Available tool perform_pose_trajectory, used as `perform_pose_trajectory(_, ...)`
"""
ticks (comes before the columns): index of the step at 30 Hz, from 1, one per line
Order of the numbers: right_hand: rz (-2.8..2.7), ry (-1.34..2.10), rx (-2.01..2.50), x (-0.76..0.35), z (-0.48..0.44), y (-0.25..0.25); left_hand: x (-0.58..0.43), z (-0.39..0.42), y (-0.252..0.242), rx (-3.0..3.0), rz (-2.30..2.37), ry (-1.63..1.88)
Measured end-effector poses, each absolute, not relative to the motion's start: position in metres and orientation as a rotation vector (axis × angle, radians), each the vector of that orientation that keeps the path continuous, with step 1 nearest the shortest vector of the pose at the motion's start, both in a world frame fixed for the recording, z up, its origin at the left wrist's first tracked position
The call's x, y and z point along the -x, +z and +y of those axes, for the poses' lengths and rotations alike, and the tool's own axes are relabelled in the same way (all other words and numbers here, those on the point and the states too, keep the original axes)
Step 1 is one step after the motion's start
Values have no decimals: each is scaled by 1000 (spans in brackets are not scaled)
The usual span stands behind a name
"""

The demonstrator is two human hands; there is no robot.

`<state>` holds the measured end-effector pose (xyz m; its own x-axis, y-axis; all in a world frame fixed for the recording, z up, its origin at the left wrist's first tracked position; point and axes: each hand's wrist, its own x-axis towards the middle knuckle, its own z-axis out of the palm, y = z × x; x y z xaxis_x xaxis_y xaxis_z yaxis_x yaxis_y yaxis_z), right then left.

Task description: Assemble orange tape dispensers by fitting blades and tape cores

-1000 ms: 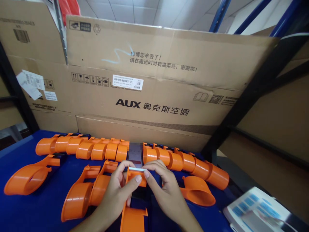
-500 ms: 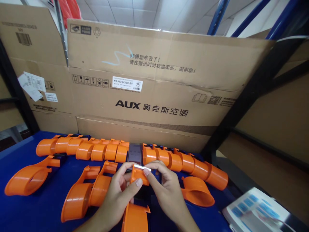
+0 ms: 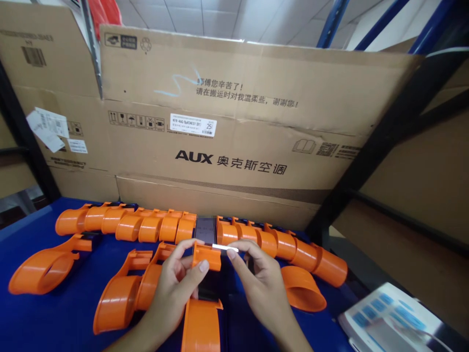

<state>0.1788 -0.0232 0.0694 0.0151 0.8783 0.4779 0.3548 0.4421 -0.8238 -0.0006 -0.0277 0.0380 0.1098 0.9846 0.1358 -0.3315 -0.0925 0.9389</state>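
Note:
My left hand [image 3: 178, 278] grips an orange plastic tape dispenser by its squared end [image 3: 205, 257], thumb on the front face. Pinched between the thumb and fingers of my right hand [image 3: 258, 278] is a white toothed blade [image 3: 224, 248], its teeth facing up. The blade's left end meets the upper right edge of the orange end, and the rest of it sticks out to the right. Below the hands a curved orange body [image 3: 201, 325] shows beside a black piece; whether it belongs to the held dispenser is partly hidden.
Orange tape dispensers [image 3: 130, 228] stand in a row along the back of the blue tabletop [image 3: 73, 318], with several more nearer. A dark screen [image 3: 205, 230] sits mid-row. A white device with blue keys [image 3: 381, 318] lies at right. Cardboard [image 3: 234, 142] walls off the back.
The blade has slid right, from lying along the dispenser's top edge to sticking out past it. My hands have moved apart, the left with the dispenser going left and slightly up.

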Motion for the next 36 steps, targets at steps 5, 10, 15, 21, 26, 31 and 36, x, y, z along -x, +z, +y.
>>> perform_pose_trajectory(5,-1535,421,1193,-193,-17,69,5,-25,33,-1040,816,1419)
perform_pose_trajectory(10,-1816,239,1291,-200,-9,65,4,-30,30,-1028,791,1365)
perform_pose_trajectory(15,-2019,262,1402,-196,-10,60,2,-28,29,-1005,783,1319)
perform_pose_trajectory(21,-2173,185,1468,-196,-13,53,3,-28,29,-1010,773,1321)
perform_pose_trajectory(26,-2202,58,1495,-199,-15,51,4,-27,28,-1030,782,1322)
perform_pose_trajectory(31,-2143,45,1468,-201,-14,51,3,-24,27,-1039,788,1310)
perform_pose_trajectory(36,-1910,269,1313,-198,-15,62,1,-27,29,-1057,792,1282)
